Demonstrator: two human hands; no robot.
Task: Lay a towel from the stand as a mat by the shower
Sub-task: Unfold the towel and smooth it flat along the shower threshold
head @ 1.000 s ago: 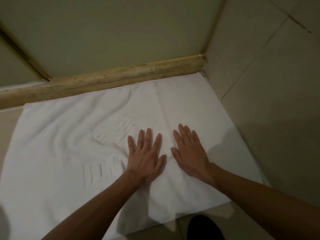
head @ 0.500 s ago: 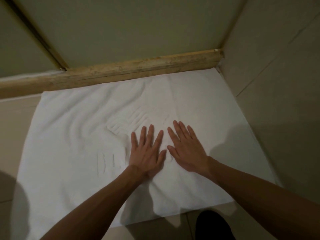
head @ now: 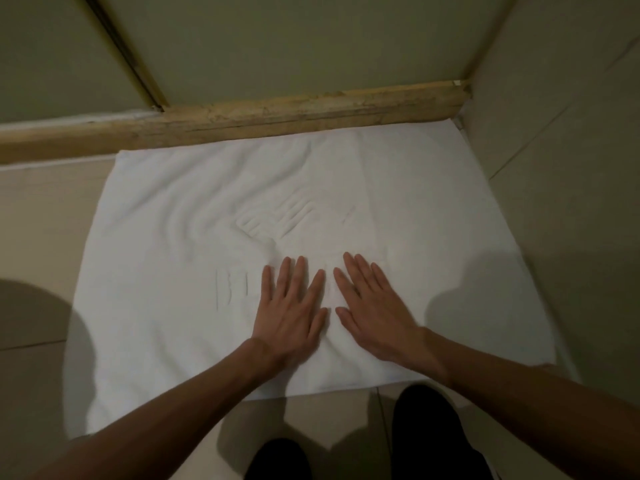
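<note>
You have one white towel (head: 180,258) spread flat on the tiled floor (head: 45,216). Its long axis runs left to right, parallel to the worn, tan ledge (head: 311,110) at the foot of the shower. The towel's far long edge lies right along that ledge, touching it or nearly so. Its right short edge sits just beside the tiled wall (head: 571,140), and its near edge faces you. The cloth is mostly flat, with soft ripples on the left half and a few raised ribbed marks near the middle.

Both of your hands are on it, two in all. Your left hand (head: 291,317) lies palm down with its fingers straight and slightly spread, pressing the towel a little toward the near edge. Your right hand (head: 377,317) lies just beside it in the same flat way, fingers pointing toward the ledge. Neither hand grips anything.

Behind the ledge stands a plain greenish panel (head: 311,39) with one thin metal strip (head: 128,57) running down it. Two dark shapes (head: 426,431) at the bottom are your legs or feet; which, you cannot tell. A large shadow (head: 31,313) falls across the floor on the left and touches the towel's left edge.
</note>
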